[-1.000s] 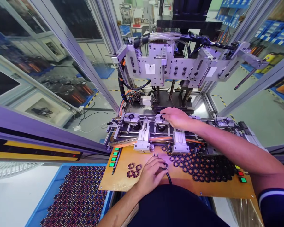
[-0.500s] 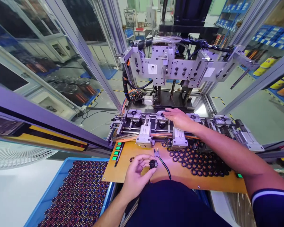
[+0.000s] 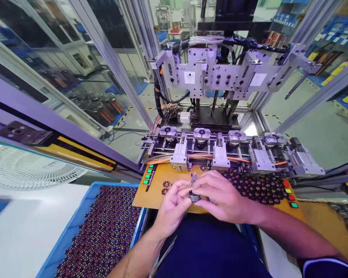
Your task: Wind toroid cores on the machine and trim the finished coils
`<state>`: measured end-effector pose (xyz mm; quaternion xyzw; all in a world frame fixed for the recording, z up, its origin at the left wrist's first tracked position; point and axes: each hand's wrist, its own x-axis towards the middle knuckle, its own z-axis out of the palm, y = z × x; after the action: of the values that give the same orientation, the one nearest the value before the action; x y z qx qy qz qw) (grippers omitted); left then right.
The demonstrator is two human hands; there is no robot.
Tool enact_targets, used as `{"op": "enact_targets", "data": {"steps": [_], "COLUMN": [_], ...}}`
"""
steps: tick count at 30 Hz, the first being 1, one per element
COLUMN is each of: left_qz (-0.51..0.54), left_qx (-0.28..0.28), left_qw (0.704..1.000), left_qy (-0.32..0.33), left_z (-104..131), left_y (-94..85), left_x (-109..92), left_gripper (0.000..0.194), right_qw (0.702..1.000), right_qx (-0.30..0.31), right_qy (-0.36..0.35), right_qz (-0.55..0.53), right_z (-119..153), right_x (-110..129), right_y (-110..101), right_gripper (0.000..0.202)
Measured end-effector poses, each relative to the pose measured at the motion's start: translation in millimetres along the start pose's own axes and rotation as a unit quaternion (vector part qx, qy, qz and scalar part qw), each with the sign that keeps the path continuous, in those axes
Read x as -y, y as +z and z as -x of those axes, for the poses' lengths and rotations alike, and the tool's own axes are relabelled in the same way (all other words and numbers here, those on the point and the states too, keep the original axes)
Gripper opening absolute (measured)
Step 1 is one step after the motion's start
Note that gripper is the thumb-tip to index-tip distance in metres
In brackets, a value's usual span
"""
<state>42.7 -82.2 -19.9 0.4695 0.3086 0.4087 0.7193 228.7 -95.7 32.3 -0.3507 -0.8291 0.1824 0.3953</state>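
Observation:
In front of my body my left hand (image 3: 173,206) pinches a small dark stator core (image 3: 194,198) between thumb and fingers. My right hand (image 3: 224,197) is closed on the same core from the other side, its fingertips meeting those of the left. Fingers cover part of the core. Just behind the hands, the jaws of the cutting pliers (image 3: 193,177) show on the yellow board (image 3: 146,199); their handles are mostly hidden. A few copper-wound rings (image 3: 166,184) lie left of the pliers. Many dark rings with copper centres (image 3: 255,189) are spread beyond my right hand.
Behind the board stands a row of metal fixtures (image 3: 202,134), with a machine head (image 3: 208,73) above. A blue tray (image 3: 88,193) full of small wound parts is at the left, near a white fan (image 3: 31,168). Metal frame posts (image 3: 110,65) flank the space. Lit green buttons (image 3: 147,176) line the board's left edge.
My right hand has come back from a fixture in the row to the core in my left hand and now grips it too. The view has shifted slightly.

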Motion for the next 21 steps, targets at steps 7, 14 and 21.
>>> {"op": "enact_targets", "data": {"steps": [7,14,21], "left_qz": [-0.093,-0.324,-0.514], "left_qx": [-0.003,0.041,0.125], "left_qw": [0.996,0.937,0.826], "left_qy": [0.018,0.126,0.195], "left_z": [3,-6,-47], "left_y": [6.4,3.8,0.1], "left_x": [7,30,91], "left_gripper": [0.029,0.029,0.022], "right_qw": [0.994,0.975,0.975], "right_qx": [-0.002,0.14,-0.024], "right_qy": [0.073,0.108,0.145], "right_qz": [-0.082,-0.137,0.165], "right_z": [22,23,2], "right_x": [-9,-29,-150], "right_y": [-2,-41,-145], "right_gripper": [0.018,0.014,0.015]}}
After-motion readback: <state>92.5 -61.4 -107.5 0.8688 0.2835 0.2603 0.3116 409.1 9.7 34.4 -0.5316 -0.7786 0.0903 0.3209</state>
